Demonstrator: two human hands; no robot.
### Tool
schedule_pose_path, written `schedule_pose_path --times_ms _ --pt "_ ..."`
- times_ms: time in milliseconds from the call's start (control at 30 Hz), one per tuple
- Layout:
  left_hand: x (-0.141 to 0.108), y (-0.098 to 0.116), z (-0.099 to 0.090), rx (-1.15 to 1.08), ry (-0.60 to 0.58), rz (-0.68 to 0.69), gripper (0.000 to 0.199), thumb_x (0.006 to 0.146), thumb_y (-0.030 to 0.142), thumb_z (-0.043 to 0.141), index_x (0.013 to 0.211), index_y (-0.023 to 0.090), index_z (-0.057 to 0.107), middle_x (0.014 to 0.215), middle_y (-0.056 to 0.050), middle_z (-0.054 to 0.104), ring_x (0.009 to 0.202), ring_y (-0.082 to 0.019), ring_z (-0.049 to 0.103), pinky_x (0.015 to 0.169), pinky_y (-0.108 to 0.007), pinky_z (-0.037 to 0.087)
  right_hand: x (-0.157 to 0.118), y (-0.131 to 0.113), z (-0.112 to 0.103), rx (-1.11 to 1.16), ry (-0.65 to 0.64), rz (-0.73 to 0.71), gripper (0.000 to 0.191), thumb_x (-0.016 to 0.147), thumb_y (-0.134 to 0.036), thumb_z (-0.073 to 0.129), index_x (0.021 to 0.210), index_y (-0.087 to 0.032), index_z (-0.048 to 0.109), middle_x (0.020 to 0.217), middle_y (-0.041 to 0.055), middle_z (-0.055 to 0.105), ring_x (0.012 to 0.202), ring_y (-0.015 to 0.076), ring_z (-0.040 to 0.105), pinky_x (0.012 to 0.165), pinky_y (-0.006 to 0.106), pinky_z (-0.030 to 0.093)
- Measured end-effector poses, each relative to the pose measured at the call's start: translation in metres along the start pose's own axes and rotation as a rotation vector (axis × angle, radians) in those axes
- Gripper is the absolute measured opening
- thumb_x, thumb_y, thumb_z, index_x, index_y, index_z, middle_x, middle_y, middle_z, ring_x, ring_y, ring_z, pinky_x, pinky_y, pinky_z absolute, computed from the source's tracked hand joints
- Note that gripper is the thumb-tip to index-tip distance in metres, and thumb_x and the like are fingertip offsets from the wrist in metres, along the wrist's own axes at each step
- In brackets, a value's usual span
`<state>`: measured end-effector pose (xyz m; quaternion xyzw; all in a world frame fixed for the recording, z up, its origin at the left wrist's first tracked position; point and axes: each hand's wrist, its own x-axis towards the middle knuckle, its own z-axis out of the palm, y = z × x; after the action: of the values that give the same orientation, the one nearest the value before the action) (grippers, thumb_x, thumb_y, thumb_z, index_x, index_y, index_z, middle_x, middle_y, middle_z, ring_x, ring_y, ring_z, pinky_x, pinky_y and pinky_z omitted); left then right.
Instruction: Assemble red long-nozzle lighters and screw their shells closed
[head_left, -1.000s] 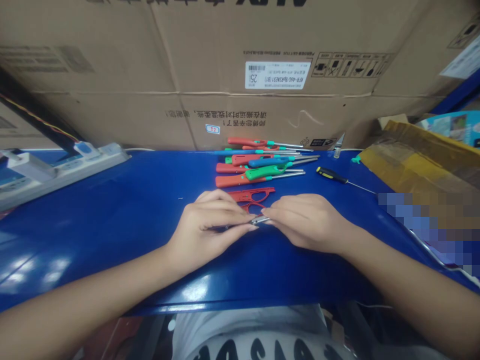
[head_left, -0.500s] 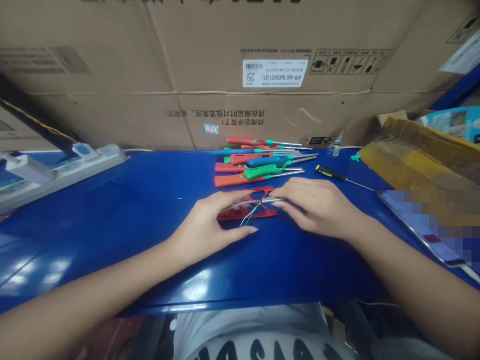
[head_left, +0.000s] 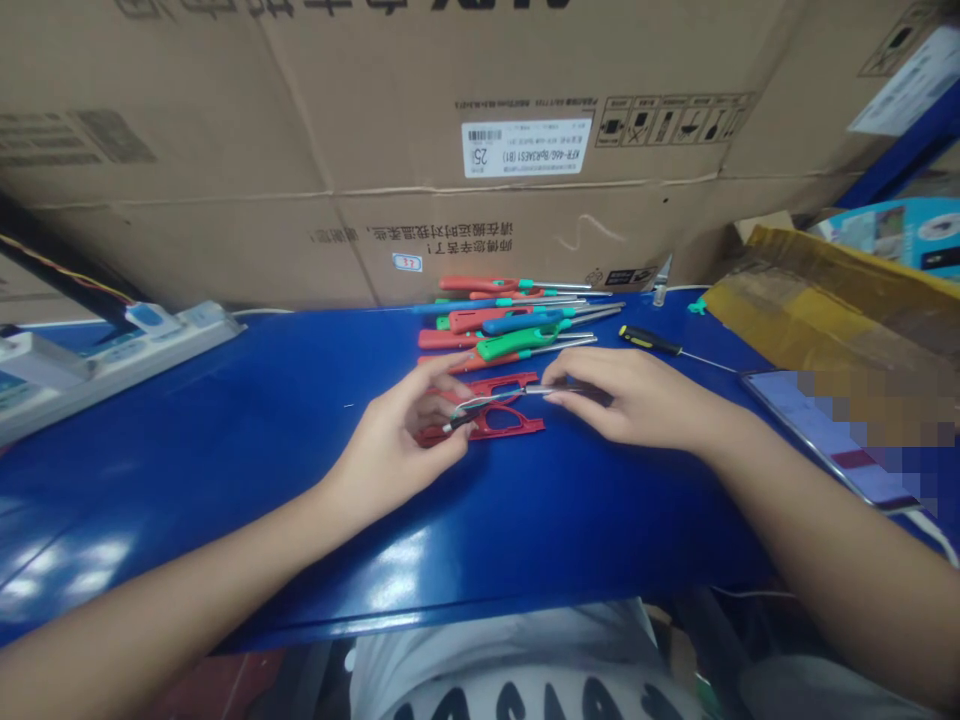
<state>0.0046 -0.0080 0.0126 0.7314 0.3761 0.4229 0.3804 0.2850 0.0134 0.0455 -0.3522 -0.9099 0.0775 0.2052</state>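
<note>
My left hand (head_left: 409,425) is closed around a small black igniter piece (head_left: 463,418) with a white tip, held between thumb and fingers. Thin white and green wires (head_left: 472,402) run from it toward a metal tube (head_left: 534,390). My right hand (head_left: 630,395) pinches this tube, and its dark far end passes under the palm. Beneath the hands, two red lighter shell halves (head_left: 517,425) lie on the blue table, partly covered by my left fingers. Just behind them is a pile of long-nosed lighters (head_left: 517,345) in red, green and blue.
A yellow-and-black screwdriver (head_left: 649,340) lies right of the pile, near a small glue bottle (head_left: 660,290). At the right are a phone (head_left: 847,460) and a taped yellow package (head_left: 795,290). A white power strip (head_left: 180,345) sits left. A large cardboard box (head_left: 360,230) stands behind.
My left fingers have curled in and now grip the black igniter piece, where the thumb was stretched out before. The right hand still pinches the tube. The whole view has shifted slightly.
</note>
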Motion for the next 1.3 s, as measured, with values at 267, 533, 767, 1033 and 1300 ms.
schedule_pose_path --times_ms 267,533,767,1033,1300 --pt "0.001 0.002 -0.006 0.197 0.034 0.089 0.025 0.089 0.023 0.073 0.114 0.024 0.073 0.115 -0.004 0.072 0.097 -0.016 0.073 0.081 -0.023 0.062 0.003 -0.001 -0.003 0.238 -0.243 0.068 0.025 0.101 -0.035 0.051 0.102 -0.019 0.07 0.101 0.005 0.071 0.09 0.017 0.064 0.082 0.03 0.048" --pt "0.011 -0.013 -0.015 0.505 -0.052 0.26 0.013 0.093 0.025 0.07 0.099 0.018 0.078 0.096 -0.004 0.078 0.085 -0.015 0.073 0.079 -0.023 0.057 0.003 0.005 0.0 0.204 -0.308 0.129 0.024 0.099 -0.031 0.054 0.11 -0.02 0.073 0.105 0.0046 0.075 0.092 0.0183 0.068 0.082 0.03 0.049" --pt "0.011 -0.013 -0.014 0.48 -0.076 0.264 0.015 0.095 0.022 0.066 0.103 0.017 0.077 0.099 -0.007 0.074 0.085 -0.014 0.07 0.073 -0.022 0.056 0.002 0.01 0.002 0.167 -0.314 0.036 0.025 0.099 -0.025 0.054 0.109 -0.02 0.076 0.107 0.0055 0.074 0.098 0.0183 0.067 0.088 0.031 0.048" --pt "0.009 -0.01 -0.011 0.447 -0.112 0.248 0.015 0.092 0.02 0.068 0.103 0.015 0.077 0.099 -0.006 0.076 0.077 -0.011 0.071 0.068 -0.018 0.057 0.001 0.008 0.0 0.036 -0.335 0.022 0.025 0.098 -0.023 0.056 0.11 -0.024 0.078 0.097 0.0033 0.069 0.084 0.0157 0.065 0.074 0.027 0.044" --pt "0.009 -0.004 -0.014 0.5 -0.1 0.306 0.016 0.093 0.019 0.068 0.105 0.017 0.077 0.1 -0.005 0.078 0.083 -0.012 0.072 0.078 -0.019 0.057 0.002 -0.007 0.0 -0.263 -0.384 -0.021 0.025 0.099 -0.019 0.052 0.101 -0.023 0.077 0.095 0.003 0.071 0.082 0.0179 0.064 0.065 0.03 0.036"
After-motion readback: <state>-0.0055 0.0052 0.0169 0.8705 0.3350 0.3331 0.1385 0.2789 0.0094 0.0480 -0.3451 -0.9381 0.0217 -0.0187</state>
